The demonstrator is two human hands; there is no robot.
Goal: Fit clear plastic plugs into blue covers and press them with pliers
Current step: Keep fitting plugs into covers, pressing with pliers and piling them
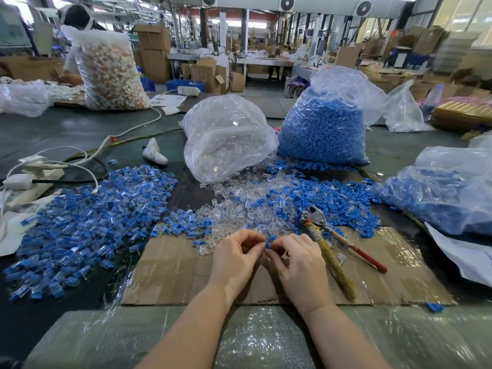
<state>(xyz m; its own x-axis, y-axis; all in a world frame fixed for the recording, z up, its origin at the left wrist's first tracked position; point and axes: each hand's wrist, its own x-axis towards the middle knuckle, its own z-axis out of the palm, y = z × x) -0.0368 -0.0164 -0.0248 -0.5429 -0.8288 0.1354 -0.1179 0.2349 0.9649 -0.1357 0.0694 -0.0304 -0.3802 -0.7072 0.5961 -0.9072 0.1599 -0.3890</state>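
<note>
Both hands meet over the cardboard, the right hand pinching a blue cover in its fingers, the left hand curled close on something hidden; pliers lie just right.

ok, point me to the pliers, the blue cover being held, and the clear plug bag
pliers [313,214]: head view, metal head
blue cover [268,245]: head view, visible blue end
clear plug bag [229,137]: head view, front wall

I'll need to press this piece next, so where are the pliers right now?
In the head view the pliers lie on the cardboard sheet just right of the right hand, head toward the loose blue covers.
</note>
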